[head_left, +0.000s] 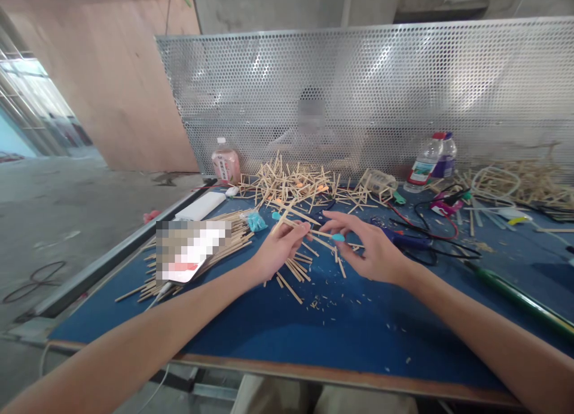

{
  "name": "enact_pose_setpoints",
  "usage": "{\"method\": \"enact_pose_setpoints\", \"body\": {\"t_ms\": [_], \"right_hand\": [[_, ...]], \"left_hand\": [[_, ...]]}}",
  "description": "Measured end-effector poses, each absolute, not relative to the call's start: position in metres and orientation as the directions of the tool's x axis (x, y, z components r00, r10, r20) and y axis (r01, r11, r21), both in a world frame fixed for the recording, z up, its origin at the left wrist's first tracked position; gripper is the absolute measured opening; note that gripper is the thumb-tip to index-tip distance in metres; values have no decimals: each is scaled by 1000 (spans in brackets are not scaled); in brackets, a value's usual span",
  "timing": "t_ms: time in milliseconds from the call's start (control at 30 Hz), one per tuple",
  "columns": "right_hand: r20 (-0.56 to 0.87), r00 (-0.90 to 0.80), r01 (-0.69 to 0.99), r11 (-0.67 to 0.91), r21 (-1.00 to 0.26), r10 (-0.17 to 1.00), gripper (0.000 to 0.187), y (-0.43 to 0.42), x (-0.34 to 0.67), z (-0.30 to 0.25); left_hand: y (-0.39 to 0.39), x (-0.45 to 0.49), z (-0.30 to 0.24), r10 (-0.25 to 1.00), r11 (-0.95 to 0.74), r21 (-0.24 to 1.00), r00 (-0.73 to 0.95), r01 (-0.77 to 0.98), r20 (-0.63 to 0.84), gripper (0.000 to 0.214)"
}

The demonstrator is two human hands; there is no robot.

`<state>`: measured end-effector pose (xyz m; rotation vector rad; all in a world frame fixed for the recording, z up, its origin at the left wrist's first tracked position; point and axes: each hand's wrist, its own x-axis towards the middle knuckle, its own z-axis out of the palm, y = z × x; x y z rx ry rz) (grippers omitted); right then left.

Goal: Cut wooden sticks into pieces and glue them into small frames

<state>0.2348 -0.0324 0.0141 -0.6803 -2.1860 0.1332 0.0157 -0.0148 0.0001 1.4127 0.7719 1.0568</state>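
Note:
My left hand (pixel 286 245) is closed on a small frame of thin wooden sticks (pixel 296 214), which are crossed and point away from me and to the right. Blue pieces show on it: one blue piece (pixel 276 215) beyond the left hand, another blue piece (pixel 338 237) at the right, by my right hand's fingers. My right hand (pixel 365 247) has its fingers apart around that right-hand piece; whether a fingertip touches it is hard to see. Below both hands, several loose sticks (pixel 289 285) lie on the blue tabletop (pixel 278 333) among small wood shavings.
At the back is a heap of joined sticks (pixel 291 184) before a perforated metal panel (pixel 359 91). Left are a phone (pixel 191 261), more sticks (pixel 233 241) and a blue-filled bag (pixel 256 221). Right are bottles (pixel 424 163), cables (pixel 452 223), and a green tool (pixel 520 291).

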Motion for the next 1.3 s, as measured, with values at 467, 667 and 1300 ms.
{"method": "enact_pose_setpoints", "body": {"t_ms": [467,667,1300], "right_hand": [[380,-515,311,581,-752,769,27,-39,217,16],[277,-443,220,404,-888,852,18,-44,208,16],[506,146,-36,515,-856,850,23,-8,231,9]], "left_hand": [[-21,5,12,480,-707,673,846,218,230,33],[-27,10,10,502,-625,745,851,233,155,32],[-16,16,3,822,-194,981,549,16,153,42]]}}
